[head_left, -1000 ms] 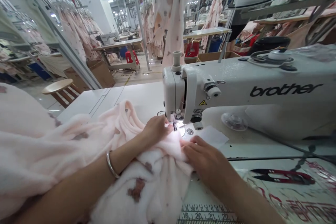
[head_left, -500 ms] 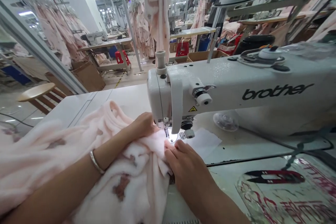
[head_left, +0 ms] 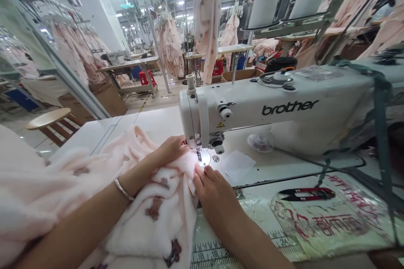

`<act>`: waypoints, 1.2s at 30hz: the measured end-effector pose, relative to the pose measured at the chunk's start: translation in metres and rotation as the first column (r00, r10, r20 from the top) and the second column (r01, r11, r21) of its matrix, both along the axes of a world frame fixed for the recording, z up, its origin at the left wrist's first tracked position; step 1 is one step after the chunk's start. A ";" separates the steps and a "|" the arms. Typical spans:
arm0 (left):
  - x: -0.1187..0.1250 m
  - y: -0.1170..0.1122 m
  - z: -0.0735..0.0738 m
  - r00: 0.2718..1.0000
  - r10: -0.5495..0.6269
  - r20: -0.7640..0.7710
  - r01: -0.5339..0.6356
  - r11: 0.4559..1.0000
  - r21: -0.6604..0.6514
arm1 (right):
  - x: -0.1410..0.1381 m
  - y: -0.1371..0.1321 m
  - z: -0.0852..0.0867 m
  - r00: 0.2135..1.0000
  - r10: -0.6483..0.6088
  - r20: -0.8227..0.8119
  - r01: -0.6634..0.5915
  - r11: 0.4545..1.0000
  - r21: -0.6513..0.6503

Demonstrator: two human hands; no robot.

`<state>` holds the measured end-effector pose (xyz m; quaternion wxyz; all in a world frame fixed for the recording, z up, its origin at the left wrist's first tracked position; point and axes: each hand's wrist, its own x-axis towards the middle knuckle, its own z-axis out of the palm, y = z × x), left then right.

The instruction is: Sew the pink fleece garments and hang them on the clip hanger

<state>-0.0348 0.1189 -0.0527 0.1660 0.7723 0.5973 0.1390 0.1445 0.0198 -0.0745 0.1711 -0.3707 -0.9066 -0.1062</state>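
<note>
A fluffy pale pink fabric (head_left: 148, 214) with small brown prints lies bunched across the table's left side and runs under the needle of a white Brother sewing machine (head_left: 252, 103). My left hand (head_left: 170, 149) rests on the fabric just left of the presser foot, fingers curled and pressing the cloth down. My right hand (head_left: 211, 185) lies on the fabric's edge in front of the needle plate (head_left: 205, 157), fingers together, pinching the cloth. A metal bangle sits on my left wrist.
Red-handled thread snips (head_left: 307, 193) lie on a printed plastic sheet (head_left: 328, 222) at the right. A white paper patch (head_left: 236, 164) lies beside the needle plate, a ruler strip (head_left: 211, 254) along the front edge. A wooden stool (head_left: 47, 119) stands at left; garments hang behind.
The view has pulled back and shifted. Both hands stay on the fabric at the needle; my right hand has edged left, closer to the presser foot.
</note>
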 end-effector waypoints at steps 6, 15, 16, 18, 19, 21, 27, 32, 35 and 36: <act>0.000 -0.010 0.012 0.997 0.056 -0.049 -0.057 0.998 -0.011 | -0.003 -0.002 0.004 0.998 0.001 -0.067 -0.004 0.999 -0.037; 0.000 -0.179 0.125 0.924 0.157 0.347 -0.104 0.981 -0.167 | -0.011 -0.078 0.071 0.770 0.237 -0.592 -0.342 0.937 -0.068; 0.004 -0.193 0.129 0.898 0.171 0.406 -0.096 0.976 -0.198 | -0.012 -0.083 0.074 0.739 0.201 -0.643 -0.338 0.936 -0.096; 0.011 -0.209 0.129 0.877 0.189 0.443 -0.097 0.970 -0.222 | -0.009 -0.087 0.078 0.661 0.084 -0.746 -0.372 0.900 -0.228; 0.012 -0.212 0.127 0.879 0.187 0.438 -0.098 0.971 -0.219 | -0.007 -0.086 0.080 0.626 -0.003 -0.780 -0.412 0.848 -0.334; 0.014 -0.211 0.122 0.881 0.174 0.439 -0.087 0.973 -0.212 | 0.000 -0.081 0.083 0.583 -0.196 -0.789 -0.506 0.672 -0.541; 0.011 -0.199 0.122 0.766 0.220 0.604 0.036 0.924 -0.381 | 0.024 -0.070 0.098 0.502 -0.530 -0.683 -0.672 0.258 -0.694; 0.011 -0.196 0.124 0.778 0.206 0.594 0.049 0.922 -0.384 | 0.030 -0.062 0.096 0.517 -0.532 -0.670 -0.701 0.186 -0.688; 0.000 -0.178 0.109 0.815 0.210 0.540 -0.021 0.942 -0.334 | 0.044 -0.035 0.081 0.660 -0.325 -0.677 -0.568 0.374 -0.733; -0.006 -0.170 0.101 0.844 0.240 0.479 -0.115 0.955 -0.274 | 0.050 -0.021 0.076 0.716 -0.225 -0.661 -0.483 0.524 -0.702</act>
